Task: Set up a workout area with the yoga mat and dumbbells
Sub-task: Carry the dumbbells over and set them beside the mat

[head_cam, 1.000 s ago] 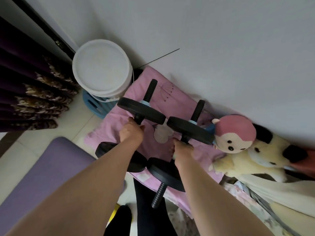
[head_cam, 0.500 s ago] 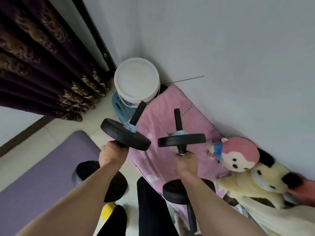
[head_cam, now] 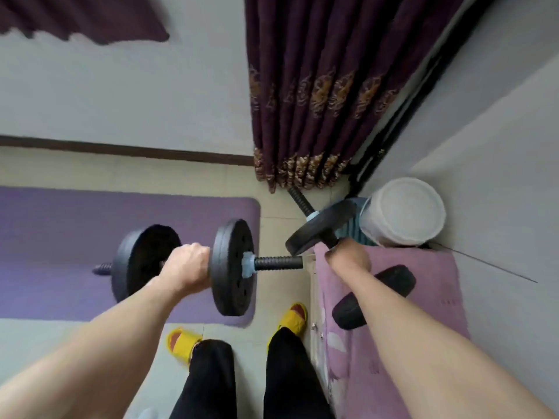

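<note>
A purple yoga mat (head_cam: 60,225) lies flat on the tiled floor at the left. My left hand (head_cam: 187,267) grips the bar of a black dumbbell (head_cam: 233,267), held level in the air over the mat's right end. My right hand (head_cam: 348,257) grips a second black dumbbell (head_cam: 320,228), tilted, above the edge of the pink blanket. Its lower plate (head_cam: 393,279) shows behind my forearm.
A pink blanket (head_cam: 432,282) covers a low surface along the right wall. A white lidded bucket (head_cam: 405,211) stands on a blue stool in the corner. Dark purple curtains (head_cam: 326,101) hang behind it. My feet in yellow slippers (head_cam: 293,319) stand between mat and blanket.
I have lifted both dumbbells off the pink blanket and turned left. The left dumbbell now hangs over the yoga mat; the stuffed toys have left the view.
</note>
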